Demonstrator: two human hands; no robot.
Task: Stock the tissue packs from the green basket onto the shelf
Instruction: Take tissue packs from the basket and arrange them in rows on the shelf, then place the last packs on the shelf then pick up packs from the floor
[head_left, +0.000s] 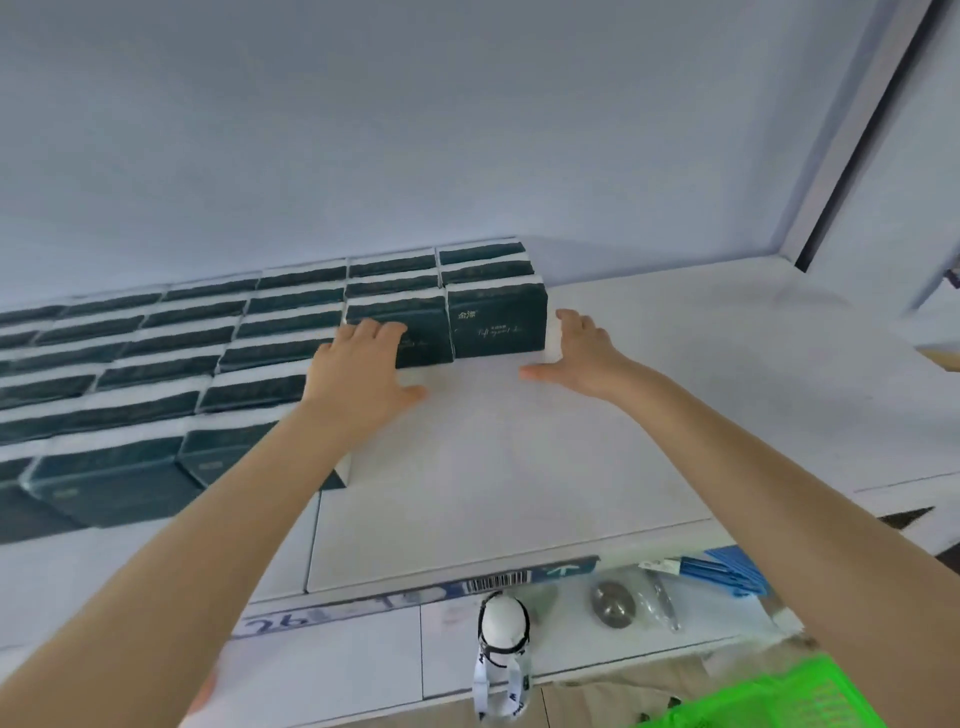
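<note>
- The white shelf (649, 395) fills most of the view. Its right half is bare, and a pale back wall rises behind it.
- Dark green tissue packs (156, 364) with white ends cover the left half of the shelf. They stand in close rows from the front edge to the back wall, each touching the next.
- The green basket (774, 696) shows only as a mesh corner at the lower right, below the shelf and well apart from the packs. What it holds cannot be told.
- The end pack (496, 325) stands upright at the right end of the nearest back row, printed face forward. It touches the neighbouring pack (421, 338) on its left.
- The left hand (358, 364) is spread wide and grips nothing. Its fingers lie flat over the upper front of the neighbouring pack, and its thumb points out over the bare shelf.
- The right hand (579, 348) is also spread wide, with straight fingers against the white right end of the end pack and the thumb stretched out to the left.
- A label strip (498, 579) with a barcode runs along the shelf's front edge.
- Below it hang a white object with a lanyard (501, 623), a bagged grey oval (613, 605) and blue packaged items (727, 571).
</note>
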